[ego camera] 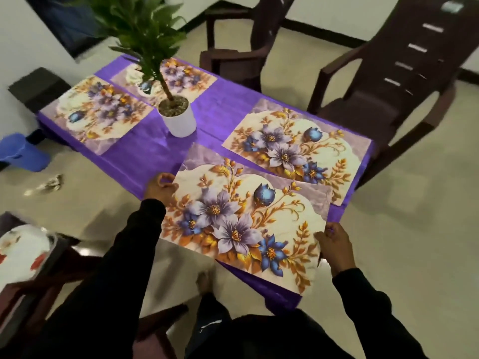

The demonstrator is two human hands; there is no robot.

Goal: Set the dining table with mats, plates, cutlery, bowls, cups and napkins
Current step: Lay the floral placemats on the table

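Floral fourth placemat (241,218) sits low centre, pinched at its ends by my left hand (159,189) and right hand (335,244); I'd square it to the purple tablecloth (220,110) edge before releasing.

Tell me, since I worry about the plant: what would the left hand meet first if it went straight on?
Probably bare purple cloth, then maybe the far mat. The left hand points left of the pot; depth is unclear.
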